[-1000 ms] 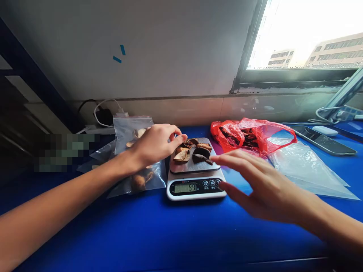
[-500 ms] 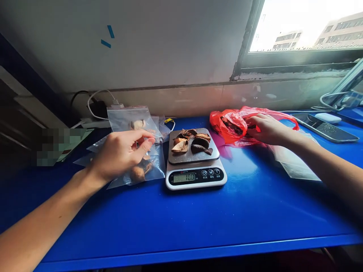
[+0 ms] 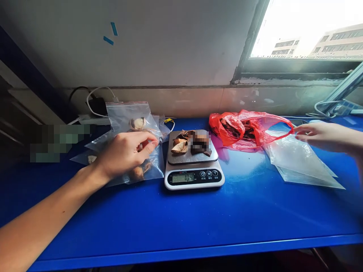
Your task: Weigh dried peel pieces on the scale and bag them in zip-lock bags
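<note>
My left hand (image 3: 129,153) hovers over clear zip bags (image 3: 127,113) holding pale dried pieces, its thumb and index finger pinched together. Whatever they hold, if anything, is hidden. A white kitchen scale (image 3: 195,177) stands to its right, its display seeming to read 10.4. Curled brown dried peel-like pieces (image 3: 180,146) lie on the metal pan, partly blurred out. Beyond the scale to the right is a red plastic bag (image 3: 263,132) with dark dried pieces inside. My right hand (image 3: 320,136) is at that bag's right tip, fingers loosely stretched; no grip shows.
Flat clear plastic bags (image 3: 309,162) lie below my right hand. White cables (image 3: 99,90) and a power strip run along the wall at the back left. The blue table (image 3: 193,226) ends at a front edge. A window (image 3: 306,34) is at upper right.
My right hand has come out of the red bag and moved right. The scale's display has changed. My left hand keeps its pinch, and the view has shifted slightly.
</note>
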A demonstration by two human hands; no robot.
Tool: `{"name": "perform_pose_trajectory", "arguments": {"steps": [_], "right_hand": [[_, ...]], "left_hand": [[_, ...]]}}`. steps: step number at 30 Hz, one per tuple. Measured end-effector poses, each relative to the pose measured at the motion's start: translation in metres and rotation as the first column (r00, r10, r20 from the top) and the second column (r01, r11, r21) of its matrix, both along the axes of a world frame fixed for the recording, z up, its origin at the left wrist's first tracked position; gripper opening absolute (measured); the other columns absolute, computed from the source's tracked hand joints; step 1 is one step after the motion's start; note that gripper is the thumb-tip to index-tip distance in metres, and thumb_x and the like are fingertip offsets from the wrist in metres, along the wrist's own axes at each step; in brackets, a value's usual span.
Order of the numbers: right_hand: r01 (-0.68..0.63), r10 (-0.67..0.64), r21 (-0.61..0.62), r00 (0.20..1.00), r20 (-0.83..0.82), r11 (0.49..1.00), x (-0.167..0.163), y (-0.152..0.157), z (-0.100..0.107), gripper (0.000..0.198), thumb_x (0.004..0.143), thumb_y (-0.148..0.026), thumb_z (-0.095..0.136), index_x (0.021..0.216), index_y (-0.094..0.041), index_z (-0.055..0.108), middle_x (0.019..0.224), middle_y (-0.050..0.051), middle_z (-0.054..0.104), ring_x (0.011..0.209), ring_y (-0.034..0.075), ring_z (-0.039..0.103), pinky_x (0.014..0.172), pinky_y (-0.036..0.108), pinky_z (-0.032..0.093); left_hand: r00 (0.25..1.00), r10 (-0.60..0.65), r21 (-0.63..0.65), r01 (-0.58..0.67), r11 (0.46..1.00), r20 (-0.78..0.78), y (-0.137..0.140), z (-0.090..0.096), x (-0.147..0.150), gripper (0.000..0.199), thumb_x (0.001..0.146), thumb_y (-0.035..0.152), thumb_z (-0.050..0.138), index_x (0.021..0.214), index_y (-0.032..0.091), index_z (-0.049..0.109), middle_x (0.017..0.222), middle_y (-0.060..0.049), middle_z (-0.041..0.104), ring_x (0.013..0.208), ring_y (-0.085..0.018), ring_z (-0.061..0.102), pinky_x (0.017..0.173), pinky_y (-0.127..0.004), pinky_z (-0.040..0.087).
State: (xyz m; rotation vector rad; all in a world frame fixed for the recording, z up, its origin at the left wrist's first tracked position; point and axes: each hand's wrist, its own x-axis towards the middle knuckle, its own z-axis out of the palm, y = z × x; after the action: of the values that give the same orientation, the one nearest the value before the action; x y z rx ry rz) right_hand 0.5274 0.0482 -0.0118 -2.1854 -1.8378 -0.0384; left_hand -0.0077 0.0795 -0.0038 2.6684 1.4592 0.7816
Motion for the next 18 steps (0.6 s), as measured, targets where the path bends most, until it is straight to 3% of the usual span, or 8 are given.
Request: {"name": "perform_pose_trajectory", "arguments": {"steps": [2, 4, 6, 11, 14, 18], "right_hand": [[-0.180, 0.172, -0.103, 0.981, -0.088, 0.978, -0.007, 0.008, -0.012, 0.023, 0.085, -0.010, 0.056, 0.084, -0.013, 0.079, 0.091, 0.013, 0.078, 0.074, 0.015, 0.070, 0.067, 0.027, 0.051], [-0.295, 0.283, -0.068, 0.948, -0.146, 0.953, -0.019, 0.014, -0.019, 0.030, 0.085, -0.008, 0.049, 0.087, -0.015, 0.078, 0.099, 0.013, 0.077, 0.088, 0.018, 0.071, 0.079, 0.029, 0.053], [-0.321, 0.315, -0.018, 0.937, -0.150, 0.947, -0.029, 0.018, -0.022, 0.031, 0.084, -0.007, 0.047, 0.084, -0.018, 0.076, 0.098, 0.009, 0.076, 0.092, 0.017, 0.070, 0.084, 0.028, 0.052], [-0.181, 0.184, 0.071, 0.982, -0.035, 0.981, -0.035, 0.019, -0.025, 0.023, 0.089, -0.017, 0.048, 0.079, -0.019, 0.068, 0.087, 0.010, 0.073, 0.075, 0.016, 0.065, 0.072, 0.032, 0.049], [-0.086, 0.082, 0.068, 0.995, 0.058, 0.994, -0.034, 0.018, -0.026, 0.015, 0.084, -0.017, 0.054, 0.072, -0.020, 0.060, 0.079, 0.011, 0.071, 0.068, 0.017, 0.060, 0.065, 0.033, 0.045], [-0.059, 0.054, 0.035, 0.991, 0.119, 0.998, -0.034, 0.020, -0.025, 0.013, 0.083, -0.021, 0.054, 0.072, -0.019, 0.060, 0.080, 0.014, 0.069, 0.070, 0.021, 0.061, 0.062, 0.033, 0.042]], "left_hand": [[1.000, -0.008, -0.002, 0.008, 1.000, -0.016, 0.000, -0.002, -0.001, 0.030, 0.090, 0.045, 0.048, 0.087, 0.028, 0.071, 0.085, -0.002, 0.078, 0.073, -0.023, 0.070, 0.070, -0.035, 0.050], [0.999, -0.020, -0.009, 0.020, 1.000, -0.024, 0.000, -0.003, -0.001, 0.031, 0.090, 0.046, 0.048, 0.089, 0.027, 0.073, 0.085, -0.002, 0.078, 0.075, -0.024, 0.071, 0.072, -0.035, 0.051], [0.999, -0.034, -0.021, 0.034, 0.999, -0.035, -0.001, -0.003, -0.001, 0.032, 0.090, 0.047, 0.049, 0.090, 0.026, 0.074, 0.087, -0.003, 0.078, 0.080, -0.025, 0.072, 0.075, -0.036, 0.052], [0.995, -0.060, -0.039, 0.057, 0.998, -0.084, -0.006, 0.000, 0.000, 0.036, 0.092, 0.047, 0.045, 0.090, 0.025, 0.074, 0.093, -0.004, 0.079, 0.088, -0.026, 0.072, 0.078, -0.035, 0.053], [0.994, -0.070, -0.024, 0.068, 0.997, -0.082, -0.007, 0.001, 0.001, 0.037, 0.092, 0.046, 0.044, 0.088, 0.025, 0.075, 0.091, -0.005, 0.079, 0.084, -0.026, 0.072, 0.075, -0.036, 0.053], [0.993, -0.097, -0.009, 0.097, 0.995, -0.066, -0.006, 0.000, 0.000, 0.036, 0.091, 0.044, 0.046, 0.089, 0.025, 0.076, 0.089, -0.005, 0.078, 0.082, -0.026, 0.072, 0.075, -0.036, 0.053]]}}
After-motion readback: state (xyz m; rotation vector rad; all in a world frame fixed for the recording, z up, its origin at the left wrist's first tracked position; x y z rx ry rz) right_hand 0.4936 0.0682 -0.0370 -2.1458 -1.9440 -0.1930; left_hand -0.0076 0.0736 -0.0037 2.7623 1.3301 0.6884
